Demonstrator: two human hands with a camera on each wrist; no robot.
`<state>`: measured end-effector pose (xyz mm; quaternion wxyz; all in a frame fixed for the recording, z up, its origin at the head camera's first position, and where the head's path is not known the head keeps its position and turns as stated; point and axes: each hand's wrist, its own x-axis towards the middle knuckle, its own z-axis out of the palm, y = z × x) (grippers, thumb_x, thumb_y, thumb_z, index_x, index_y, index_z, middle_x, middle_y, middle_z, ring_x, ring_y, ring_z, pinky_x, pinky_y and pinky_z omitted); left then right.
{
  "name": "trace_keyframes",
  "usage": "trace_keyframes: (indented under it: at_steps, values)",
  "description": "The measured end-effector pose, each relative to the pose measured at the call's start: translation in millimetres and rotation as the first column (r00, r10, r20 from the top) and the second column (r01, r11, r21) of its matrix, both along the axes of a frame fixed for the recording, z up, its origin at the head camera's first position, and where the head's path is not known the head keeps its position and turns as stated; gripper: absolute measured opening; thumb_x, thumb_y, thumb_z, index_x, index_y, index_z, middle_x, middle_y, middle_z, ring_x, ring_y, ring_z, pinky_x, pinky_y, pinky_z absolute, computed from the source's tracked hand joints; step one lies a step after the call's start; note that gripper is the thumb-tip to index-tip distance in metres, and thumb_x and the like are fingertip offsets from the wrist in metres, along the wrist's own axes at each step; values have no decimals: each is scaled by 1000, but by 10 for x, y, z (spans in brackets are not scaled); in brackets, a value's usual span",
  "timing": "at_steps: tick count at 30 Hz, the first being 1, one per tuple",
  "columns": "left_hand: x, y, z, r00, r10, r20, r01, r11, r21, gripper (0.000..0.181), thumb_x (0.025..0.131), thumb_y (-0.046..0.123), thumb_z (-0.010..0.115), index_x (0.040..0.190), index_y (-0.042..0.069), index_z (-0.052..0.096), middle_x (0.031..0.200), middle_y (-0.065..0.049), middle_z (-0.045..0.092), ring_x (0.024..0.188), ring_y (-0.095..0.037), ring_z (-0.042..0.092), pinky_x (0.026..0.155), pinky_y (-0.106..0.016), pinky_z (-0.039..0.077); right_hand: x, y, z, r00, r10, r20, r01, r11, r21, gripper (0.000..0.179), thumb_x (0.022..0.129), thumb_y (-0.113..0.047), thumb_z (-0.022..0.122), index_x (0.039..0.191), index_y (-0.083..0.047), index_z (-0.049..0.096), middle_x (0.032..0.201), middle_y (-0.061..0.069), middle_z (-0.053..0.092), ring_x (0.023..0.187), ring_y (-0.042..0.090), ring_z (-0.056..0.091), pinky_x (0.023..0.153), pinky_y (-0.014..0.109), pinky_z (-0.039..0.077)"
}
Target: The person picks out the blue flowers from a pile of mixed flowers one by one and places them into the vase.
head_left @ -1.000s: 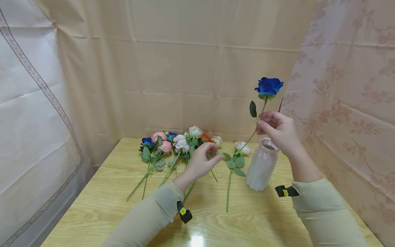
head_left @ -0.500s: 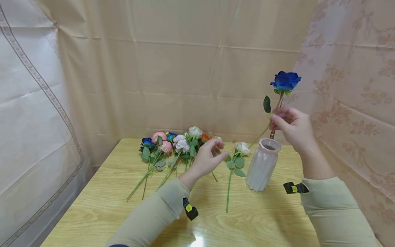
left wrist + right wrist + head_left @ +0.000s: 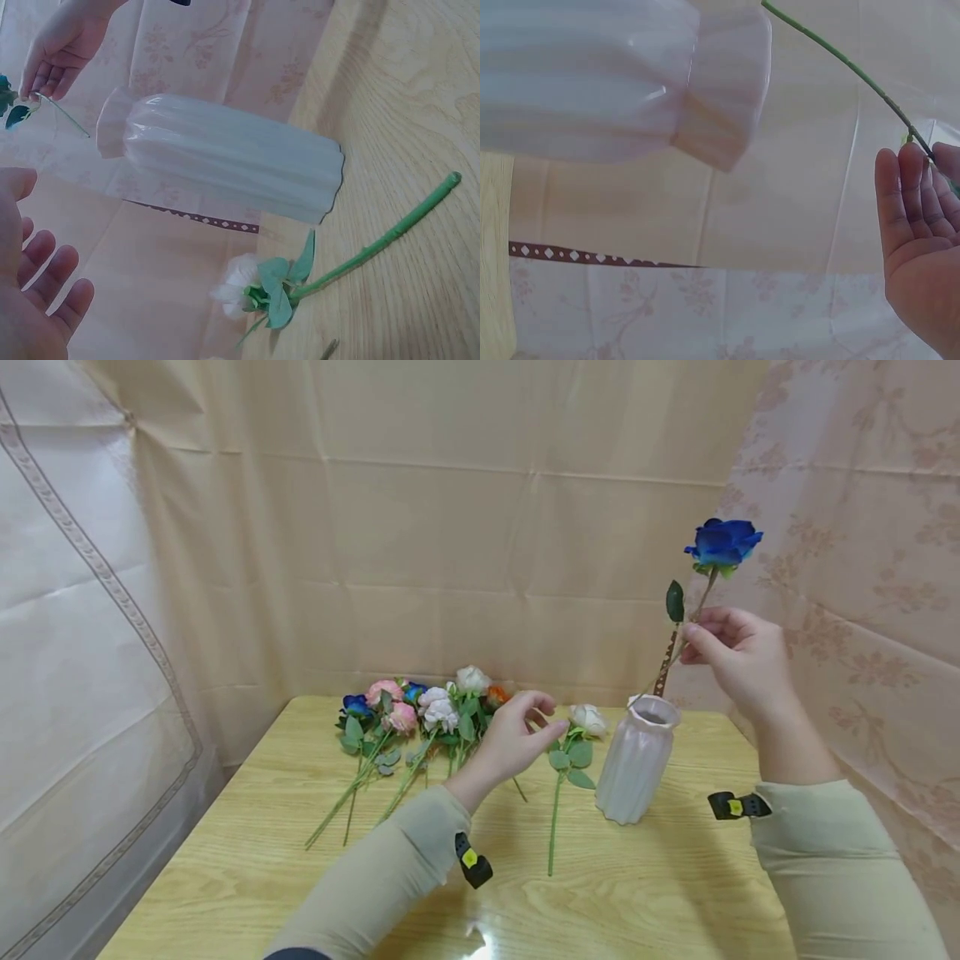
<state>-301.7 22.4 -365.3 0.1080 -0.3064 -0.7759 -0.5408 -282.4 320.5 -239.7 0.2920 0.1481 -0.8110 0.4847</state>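
Head view, right: our right hand [image 3: 750,664] pinches a rose [image 3: 723,543], presumably aligning before vase [image 3: 634,768] insertion; left hand [image 3: 516,739] relaxed, empty.

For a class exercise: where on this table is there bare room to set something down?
Bare tabletop shows before the fluted vase, between the lone white flower and right sleeve, and at front left, between the left sleeve and green stems. Crowded: the back left to middle, under bunched flowers.
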Motion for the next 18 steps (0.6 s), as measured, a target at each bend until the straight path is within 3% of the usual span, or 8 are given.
trace_keyframes:
  at_steps: [12,18]
  values:
    - [4,143,97,1000,-7,-13,8,1000,26,24,96,25,74,114,10,66,109,-7,65,90,-17,64,73,-26,55,-20,155,70,996,-73,45,70,996,52,27,101,-23,66,117,0,66,89,-1,71,71,8,69,68,15,55]
    - [28,191,130,1000,-12,-9,12,1000,26,23,96,24,74,112,9,66,105,-5,65,87,-14,63,71,-26,55,-28,194,73,994,-104,41,100,991,87,28,101,-25,66,116,-1,66,87,-4,71,70,6,69,67,14,55]
